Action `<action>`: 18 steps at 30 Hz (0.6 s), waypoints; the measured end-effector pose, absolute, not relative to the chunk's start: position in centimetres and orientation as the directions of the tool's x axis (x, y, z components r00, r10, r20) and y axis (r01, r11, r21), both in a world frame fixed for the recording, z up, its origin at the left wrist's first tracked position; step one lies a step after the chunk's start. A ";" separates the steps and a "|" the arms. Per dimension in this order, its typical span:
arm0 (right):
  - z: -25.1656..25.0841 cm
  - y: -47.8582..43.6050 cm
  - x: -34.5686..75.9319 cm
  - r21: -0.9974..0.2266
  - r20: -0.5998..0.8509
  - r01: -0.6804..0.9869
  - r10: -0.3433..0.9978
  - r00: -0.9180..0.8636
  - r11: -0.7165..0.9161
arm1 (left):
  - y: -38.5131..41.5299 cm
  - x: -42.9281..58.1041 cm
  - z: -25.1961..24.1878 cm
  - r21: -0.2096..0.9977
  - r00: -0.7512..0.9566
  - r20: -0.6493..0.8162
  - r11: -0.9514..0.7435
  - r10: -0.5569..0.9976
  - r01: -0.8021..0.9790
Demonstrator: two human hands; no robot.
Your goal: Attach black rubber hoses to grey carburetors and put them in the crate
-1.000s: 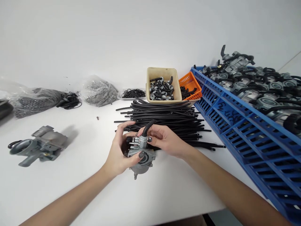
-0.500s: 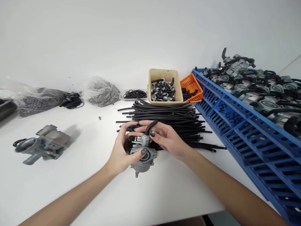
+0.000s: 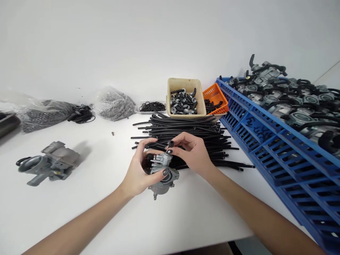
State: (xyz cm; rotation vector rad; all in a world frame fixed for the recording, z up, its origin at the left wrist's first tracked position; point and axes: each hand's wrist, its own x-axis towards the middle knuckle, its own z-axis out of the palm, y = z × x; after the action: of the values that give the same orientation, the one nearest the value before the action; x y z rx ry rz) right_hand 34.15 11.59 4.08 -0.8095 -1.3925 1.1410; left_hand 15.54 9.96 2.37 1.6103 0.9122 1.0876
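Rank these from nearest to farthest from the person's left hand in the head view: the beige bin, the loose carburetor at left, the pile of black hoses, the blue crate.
From the left hand:
1. Pile of black hoses, just beyond the fingertips.
2. Beige bin, behind the hoses.
3. Loose carburetor, far left on the table.
4. Blue crate, right side.
The bin and the loose carburetor are nearly too close to call.

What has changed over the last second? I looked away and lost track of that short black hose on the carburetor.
The right hand has shifted up over the top of the carburetor, its fingers now pinched there; the short black hose that stuck up from it is hidden. The left hand grips the carburetor body as before. The hose pile, the beige bin and the second carburetor lie unmoved.
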 end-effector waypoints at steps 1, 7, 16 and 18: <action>4.1 11.7 34.2 -0.945 0.318 -0.140 0.930 -0.182 0.296 | 10.0 15.5 2.4 0.963 0.322 0.229 -0.262 0.919 0.064; 4.0 11.9 34.4 -0.939 0.336 -0.171 0.905 -0.261 0.299 | 9.8 15.4 2.3 0.968 0.301 0.215 -0.244 0.929 0.064; 3.9 11.8 34.4 -0.938 0.344 -0.125 0.903 -0.258 0.322 | 9.9 15.4 2.2 0.962 0.274 0.227 -0.259 0.934 0.086; 3.9 11.8 34.5 -0.934 0.355 -0.144 0.894 -0.273 0.327 | 9.9 15.4 2.2 0.962 0.272 0.234 -0.263 0.933 0.077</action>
State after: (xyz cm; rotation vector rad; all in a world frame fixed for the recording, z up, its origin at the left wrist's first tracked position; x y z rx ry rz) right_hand 34.52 11.82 3.86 -0.7187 -1.4956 1.1884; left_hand 15.42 9.91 2.17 1.5910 0.9575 1.1303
